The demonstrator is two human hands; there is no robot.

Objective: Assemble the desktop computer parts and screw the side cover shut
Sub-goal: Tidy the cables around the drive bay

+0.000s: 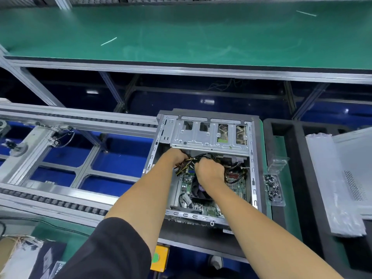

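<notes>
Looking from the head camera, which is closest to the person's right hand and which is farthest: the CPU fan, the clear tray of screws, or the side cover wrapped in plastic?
From the right hand:
1. CPU fan, just below the hand inside the case.
2. Clear tray of screws, right of the case.
3. Side cover, farthest right, in plastic wrap.

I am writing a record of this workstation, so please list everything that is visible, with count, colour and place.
computer case: one, grey metal, open, centre.
motherboard: one, green, inside the case.
cables: a bundle, black and yellow, inside the case, at both hands.
screw tray: one, clear plastic with dark screws, right of the case.
side cover: one, grey, far right.
foam tray: one, black, under the case.
conveyor rails: two, silver, left.
green shelf: one, top.
left hand: grips cables.
right hand: curled over cables.
</notes>
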